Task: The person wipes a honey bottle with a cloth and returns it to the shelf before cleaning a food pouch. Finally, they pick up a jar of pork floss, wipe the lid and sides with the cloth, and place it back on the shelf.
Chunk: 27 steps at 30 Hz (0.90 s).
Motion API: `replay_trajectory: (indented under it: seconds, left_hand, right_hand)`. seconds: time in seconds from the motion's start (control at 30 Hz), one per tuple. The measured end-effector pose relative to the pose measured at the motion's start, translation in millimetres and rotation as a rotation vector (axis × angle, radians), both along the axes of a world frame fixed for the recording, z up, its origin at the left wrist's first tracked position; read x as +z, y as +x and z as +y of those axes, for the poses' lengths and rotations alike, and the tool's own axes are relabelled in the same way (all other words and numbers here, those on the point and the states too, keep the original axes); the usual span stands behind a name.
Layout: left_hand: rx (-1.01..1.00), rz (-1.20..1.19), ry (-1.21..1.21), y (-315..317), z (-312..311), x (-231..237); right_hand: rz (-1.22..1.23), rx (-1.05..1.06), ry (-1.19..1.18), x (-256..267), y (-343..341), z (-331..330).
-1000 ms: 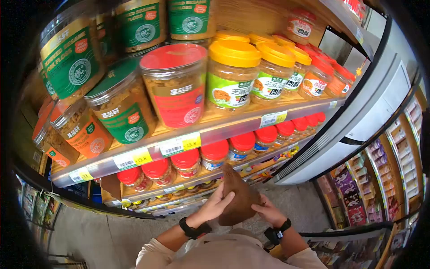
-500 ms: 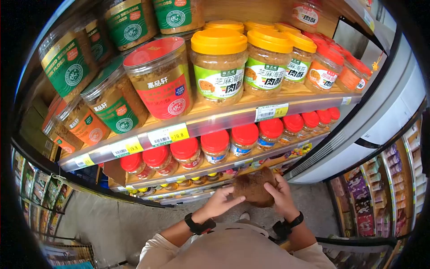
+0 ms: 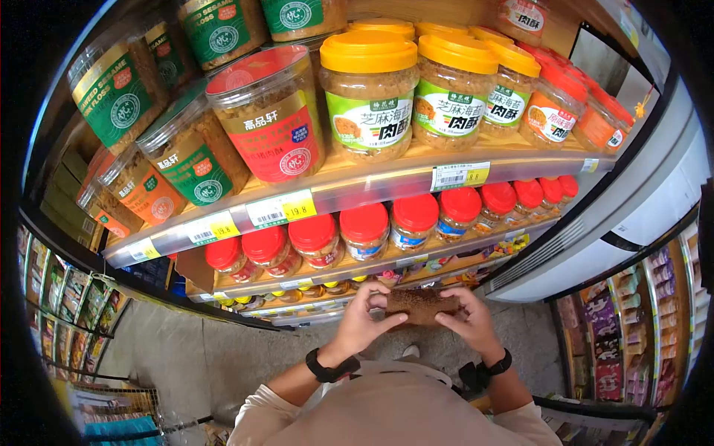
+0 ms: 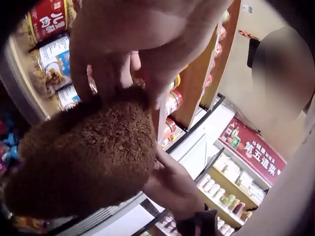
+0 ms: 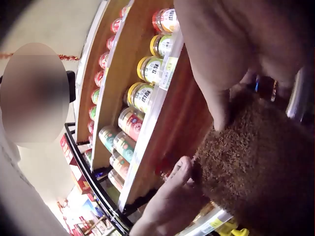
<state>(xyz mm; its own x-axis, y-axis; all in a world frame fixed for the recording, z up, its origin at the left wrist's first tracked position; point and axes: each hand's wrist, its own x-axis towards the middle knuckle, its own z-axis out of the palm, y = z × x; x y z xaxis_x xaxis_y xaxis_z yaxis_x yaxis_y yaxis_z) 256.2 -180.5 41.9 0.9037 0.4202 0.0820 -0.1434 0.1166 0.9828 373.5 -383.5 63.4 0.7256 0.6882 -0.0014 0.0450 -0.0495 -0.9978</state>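
Observation:
Between both hands, in front of the lower shelves, is a folded brown cloth (image 3: 422, 306) with a rough, fuzzy nap. My left hand (image 3: 364, 323) pinches its left end between thumb and fingers. At the other end, my right hand (image 3: 472, 320) grips it the same way, thumb on the near side. The left wrist view shows the cloth (image 4: 88, 152) as a thick, rounded pad below the left hand (image 4: 133, 34). In the right wrist view, the right thumb presses on the cloth (image 5: 256, 157), with the left hand (image 5: 167, 206) at its edge.
Above the hands, a wooden shelf (image 3: 357, 175) holds tubs with green and red labels and jars with yellow lids (image 3: 370, 89). Jars with red lids (image 3: 364, 230) line the shelf below. A white cabinet (image 3: 602, 223) stands at the right, with more stocked racks (image 3: 639, 312) beyond.
The cloth has gone from a larger hanging, pointed shape to a compact folded pad. Both hands have turned it level and now hold opposite ends. The view has shifted slightly.

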Motion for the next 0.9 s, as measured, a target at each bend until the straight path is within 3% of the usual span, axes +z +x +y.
replay_trajectory:
  seconds: [0.03, 0.07, 0.1, 0.13, 0.17, 0.23, 0.3, 0.4, 0.43, 0.5, 0.53, 0.57, 0.6, 0.77, 0.83, 0.9]
  left_hand:
    - [-0.030, -0.003, 0.234, -2, 1, 4]
    - [-0.061, -0.004, 0.468, -3, 1, 7]
    - [-0.061, 0.000, 0.467, -4, 2, 11]
    - [-0.061, 0.038, 0.619, -5, 2, 13]
    - [-0.065, 0.077, 0.770, -7, 2, 14]
    - [-0.064, 0.122, 0.786, -8, 2, 8]
    - [-0.085, 0.203, 1.015, -10, 5, 10]
    - [-0.039, 0.246, 1.012, -15, 9, 23]
    - [-0.039, 0.247, 1.012, -13, 10, 21]
    - [-0.129, -0.061, 0.807, -9, 14, 14]
    - [-0.124, -0.060, 0.810, -9, 13, 14]
    - [-0.228, -0.038, 0.525, -8, 10, 14]
    - [-0.326, -0.017, 0.238, -9, 7, 14]
    - [-0.358, 0.039, 0.328, -6, 4, -33]
    - [-0.305, 0.085, 0.557, -7, 9, -43]
    - [-0.254, 0.070, 0.547, -12, 17, -36]
  right_hand:
    - [-0.185, 0.075, -0.107, 2, 3, 1]
    - [-0.182, 0.077, -0.107, 7, 3, 3]
    - [-0.335, 0.057, -0.142, 13, -1, 5]
    - [-0.486, 0.035, -0.176, 16, -3, 6]
    - [-0.478, 0.034, -0.178, 14, -3, 6]
    - [-0.555, 0.123, -0.417, 8, -2, 4]
    - [-0.565, 0.131, -0.420, 6, -1, 3]
    - [-0.712, 0.069, -0.262, 7, -1, 1]
    - [-0.665, 0.074, -0.217, 5, -1, 2]
    - [-0.619, 0.081, -0.171, 9, -2, 2]
    - [-0.411, 0.108, -0.233, 19, -4, 1]
    - [-0.203, 0.135, -0.294, 24, -5, 1]
    - [-0.204, 0.140, -0.293, 21, -6, 2]
    - [-0.183, 0.028, 0.057, -8, -7, -9]
    - [-0.107, 0.047, 0.016, -3, -4, -15]
    - [-0.031, 0.058, -0.025, -3, 1, -21]
